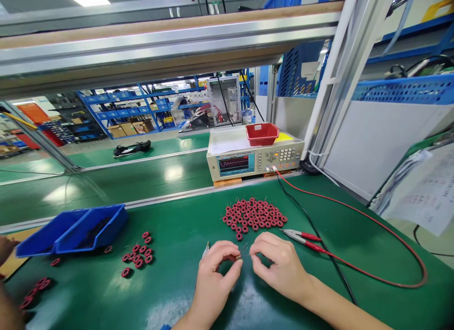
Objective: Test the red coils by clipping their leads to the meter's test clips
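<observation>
My left hand (218, 278) is closed, its thumb and forefinger pinching a small part that the fingers mostly hide. Thin wire leads (244, 248) stick out from it into the gap between my hands. Facing it, my right hand (278, 261) has thumb and forefinger pinched together at the end of a wire. A pointed metal tip (206, 248) shows just behind my left hand; the rest of that tool is hidden. Beyond my hands lies a pile of red wound ring coils (253, 215) with thin leads. Right of it rests a test clip (301, 236) with red grips.
A bench tester (255, 160) with a lit screen stands at the back, a red tray (262, 134) on top. Its red cable (383, 219) loops over the right side. Loose coils (139, 254) and blue bins (90, 230) are on the left, near another person's hand (6, 249).
</observation>
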Available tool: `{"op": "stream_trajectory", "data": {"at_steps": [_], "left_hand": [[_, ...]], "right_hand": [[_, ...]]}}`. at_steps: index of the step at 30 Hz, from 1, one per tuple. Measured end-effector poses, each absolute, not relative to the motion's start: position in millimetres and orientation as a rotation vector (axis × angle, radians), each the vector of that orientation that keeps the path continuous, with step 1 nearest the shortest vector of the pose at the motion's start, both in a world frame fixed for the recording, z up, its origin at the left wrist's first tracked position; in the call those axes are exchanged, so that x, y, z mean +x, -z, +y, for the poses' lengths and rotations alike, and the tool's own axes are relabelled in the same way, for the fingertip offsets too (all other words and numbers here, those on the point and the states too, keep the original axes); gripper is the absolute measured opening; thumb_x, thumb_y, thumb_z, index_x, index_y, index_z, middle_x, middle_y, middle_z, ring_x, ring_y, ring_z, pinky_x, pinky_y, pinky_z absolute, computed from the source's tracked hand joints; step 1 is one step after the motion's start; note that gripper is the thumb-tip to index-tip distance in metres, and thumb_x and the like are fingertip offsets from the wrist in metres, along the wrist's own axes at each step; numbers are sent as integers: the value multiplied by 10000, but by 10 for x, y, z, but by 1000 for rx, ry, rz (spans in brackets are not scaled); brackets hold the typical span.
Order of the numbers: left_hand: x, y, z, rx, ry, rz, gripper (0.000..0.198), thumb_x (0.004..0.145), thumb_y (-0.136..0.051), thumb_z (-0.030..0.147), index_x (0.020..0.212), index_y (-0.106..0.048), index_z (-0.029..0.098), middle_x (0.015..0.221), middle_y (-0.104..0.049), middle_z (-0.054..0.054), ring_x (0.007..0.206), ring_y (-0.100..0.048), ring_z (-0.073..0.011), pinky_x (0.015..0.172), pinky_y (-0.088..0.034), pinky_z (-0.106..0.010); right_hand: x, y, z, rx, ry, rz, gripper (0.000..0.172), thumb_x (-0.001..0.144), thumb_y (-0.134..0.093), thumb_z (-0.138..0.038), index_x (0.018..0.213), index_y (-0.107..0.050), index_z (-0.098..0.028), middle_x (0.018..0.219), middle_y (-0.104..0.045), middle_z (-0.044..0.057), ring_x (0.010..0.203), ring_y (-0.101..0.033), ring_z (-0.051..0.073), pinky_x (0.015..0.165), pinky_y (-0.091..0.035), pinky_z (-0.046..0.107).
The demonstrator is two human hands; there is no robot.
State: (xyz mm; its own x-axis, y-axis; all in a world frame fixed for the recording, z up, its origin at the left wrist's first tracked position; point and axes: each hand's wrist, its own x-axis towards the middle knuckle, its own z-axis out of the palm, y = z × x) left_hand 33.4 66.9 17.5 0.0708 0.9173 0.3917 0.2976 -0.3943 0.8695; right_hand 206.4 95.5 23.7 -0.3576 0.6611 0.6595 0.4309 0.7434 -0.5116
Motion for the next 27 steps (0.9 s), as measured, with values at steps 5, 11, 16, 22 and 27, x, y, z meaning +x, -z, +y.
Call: {"op": "stream_trajectory", "data": {"at_steps": [5, 11, 16, 22, 27], "left_hand": [[347, -204, 695, 1619, -1353, 1176, 64, 750, -628, 146, 797, -654, 180, 867, -613, -49, 774, -602, -158, 685, -521, -239], [327, -213, 748, 1260, -1363, 1146, 176, 659, -738, 255, 774, -661, 145, 809, -634, -62, 747, -605, -177, 669, -523, -254], [316, -197, 745, 1101, -1344, 1129, 265, 635, -777, 300, 811, -667, 135, 820, -650, -71, 770, -600, -181, 718, -505, -273], [336, -134, 751, 1104, -1297, 1088, 317, 590, -806, 345, 788, -664, 142, 821, -656, -71, 782, -602, -193, 734, -496, -286], [348, -126, 755, 1104, -1278, 1088, 318, 583, -810, 343, 786, -664, 147, 831, -656, -70, 795, -601, -196, 740, -493, -290]], "right_hand": [[2076, -266, 944, -812, -347, -1988, 176, 760, -487, -62, 772, -602, -195, 722, -594, 12, 666, -548, 133, 576, -415, 232], [2091, -260, 953, -795, -416, -1911, 212, 796, -479, -67, 873, -625, -200, 776, -594, 22, 684, -562, 132, 586, -436, 237], [2073, -232, 954, -873, -549, -1919, 147, 818, -552, -154, 903, -656, -213, 789, -595, 25, 595, -533, 121, 502, -409, 227], [2027, -228, 975, -916, -706, -1883, 86, 799, -607, -189, 835, -678, -219, 738, -598, 5, 561, -505, 115, 498, -401, 222], [2009, -239, 974, -947, -666, -1904, 138, 807, -574, -168, 698, -649, -209, 655, -568, -12, 553, -497, 114, 504, -376, 224]]}}
